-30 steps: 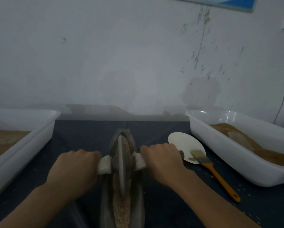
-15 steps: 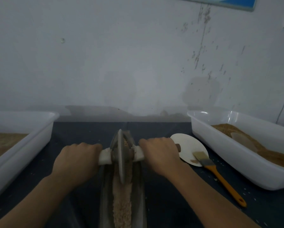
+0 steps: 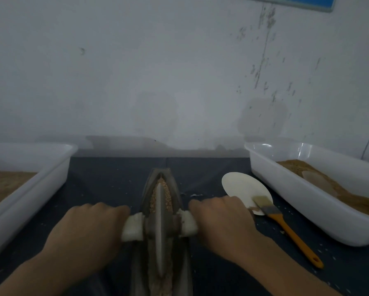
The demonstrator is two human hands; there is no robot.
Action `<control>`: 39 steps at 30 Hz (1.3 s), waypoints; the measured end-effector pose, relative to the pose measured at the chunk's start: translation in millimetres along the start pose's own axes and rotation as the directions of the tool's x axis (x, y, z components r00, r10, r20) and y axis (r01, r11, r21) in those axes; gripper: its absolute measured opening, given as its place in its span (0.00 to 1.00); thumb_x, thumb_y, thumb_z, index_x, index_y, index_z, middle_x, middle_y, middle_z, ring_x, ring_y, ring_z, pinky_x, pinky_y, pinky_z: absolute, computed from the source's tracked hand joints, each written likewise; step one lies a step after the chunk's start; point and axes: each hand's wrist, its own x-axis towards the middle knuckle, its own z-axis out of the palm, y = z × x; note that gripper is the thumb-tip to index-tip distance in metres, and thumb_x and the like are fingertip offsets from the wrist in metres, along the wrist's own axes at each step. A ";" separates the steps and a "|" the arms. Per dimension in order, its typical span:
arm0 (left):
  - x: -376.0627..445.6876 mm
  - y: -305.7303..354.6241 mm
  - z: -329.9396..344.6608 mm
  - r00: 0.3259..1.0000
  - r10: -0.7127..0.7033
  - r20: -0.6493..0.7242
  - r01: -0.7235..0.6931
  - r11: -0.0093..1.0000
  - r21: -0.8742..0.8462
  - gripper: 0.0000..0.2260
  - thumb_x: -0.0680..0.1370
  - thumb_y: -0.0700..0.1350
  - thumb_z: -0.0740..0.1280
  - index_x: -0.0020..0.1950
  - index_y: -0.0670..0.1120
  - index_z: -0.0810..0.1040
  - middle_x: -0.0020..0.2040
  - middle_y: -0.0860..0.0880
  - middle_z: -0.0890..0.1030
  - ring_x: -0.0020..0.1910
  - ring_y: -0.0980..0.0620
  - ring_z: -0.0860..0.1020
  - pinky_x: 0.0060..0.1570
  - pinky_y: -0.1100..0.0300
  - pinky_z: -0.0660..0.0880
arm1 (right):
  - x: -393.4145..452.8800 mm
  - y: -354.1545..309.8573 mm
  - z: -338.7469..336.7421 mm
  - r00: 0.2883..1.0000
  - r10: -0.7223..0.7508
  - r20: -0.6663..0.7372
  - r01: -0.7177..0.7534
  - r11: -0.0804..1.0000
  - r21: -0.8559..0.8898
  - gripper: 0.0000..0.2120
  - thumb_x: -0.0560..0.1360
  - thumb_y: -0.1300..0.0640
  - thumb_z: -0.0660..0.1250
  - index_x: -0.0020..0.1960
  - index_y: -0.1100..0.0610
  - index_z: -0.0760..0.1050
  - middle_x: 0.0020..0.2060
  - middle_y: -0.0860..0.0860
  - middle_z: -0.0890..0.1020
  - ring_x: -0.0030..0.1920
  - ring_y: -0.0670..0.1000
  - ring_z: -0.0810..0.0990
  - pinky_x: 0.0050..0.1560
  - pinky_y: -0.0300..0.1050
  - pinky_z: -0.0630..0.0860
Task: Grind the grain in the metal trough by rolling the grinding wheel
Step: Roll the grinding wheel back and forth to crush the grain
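Gripping the white-wrapped axle ends, the left hand (image 3: 87, 229) and right hand (image 3: 224, 223) curl either side of the grinding wheel (image 3: 161, 229), which stands upright in the grain (image 3: 168, 195) inside the metal trough (image 3: 177, 195) on the dark surface (image 3: 111, 184)

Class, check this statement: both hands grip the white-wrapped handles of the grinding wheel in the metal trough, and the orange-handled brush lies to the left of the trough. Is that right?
Not quite. The head view shows the orange-handled brush lying to the right of the metal trough, its bristles on a white disc. The rest holds: the left hand and right hand grip the white-wrapped handles of the grinding wheel.
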 end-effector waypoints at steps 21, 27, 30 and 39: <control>-4.8 4.8 -8.5 0.999 -0.006 0.051 0.006 1.000 -0.010 0.14 0.63 0.63 0.66 0.35 0.60 0.62 0.32 0.54 0.70 0.38 0.55 0.79 0.32 0.58 0.62 | -12.7 -4.3 -3.0 1.000 0.010 0.012 -0.010 1.000 0.019 0.17 0.54 0.51 0.76 0.34 0.49 0.69 0.24 0.47 0.73 0.21 0.49 0.71 0.21 0.42 0.65; 31.8 -3.2 14.8 0.993 -0.105 -0.054 0.101 0.992 -0.080 0.10 0.71 0.61 0.62 0.42 0.57 0.67 0.35 0.55 0.73 0.37 0.56 0.76 0.32 0.59 0.65 | 41.9 9.2 19.2 0.999 0.035 0.021 -0.036 0.999 0.020 0.12 0.69 0.53 0.71 0.46 0.52 0.70 0.38 0.50 0.79 0.35 0.53 0.78 0.33 0.45 0.65; 37.9 -3.3 20.1 0.991 -0.125 -0.053 0.121 0.990 -0.075 0.08 0.72 0.61 0.62 0.42 0.58 0.66 0.34 0.56 0.70 0.33 0.58 0.71 0.31 0.61 0.62 | 55.1 12.2 21.1 1.000 0.026 0.002 -0.026 1.000 0.004 0.10 0.70 0.55 0.70 0.46 0.54 0.70 0.39 0.51 0.80 0.36 0.55 0.78 0.33 0.46 0.63; -3.1 -2.2 -6.5 0.985 -0.009 0.173 0.031 0.992 -0.123 0.12 0.68 0.63 0.60 0.47 0.61 0.68 0.39 0.57 0.71 0.49 0.58 0.76 0.40 0.61 0.66 | -9.7 -8.6 -9.8 0.999 -0.023 0.024 0.022 0.998 0.058 0.16 0.59 0.52 0.76 0.38 0.51 0.69 0.27 0.48 0.75 0.24 0.51 0.74 0.25 0.44 0.66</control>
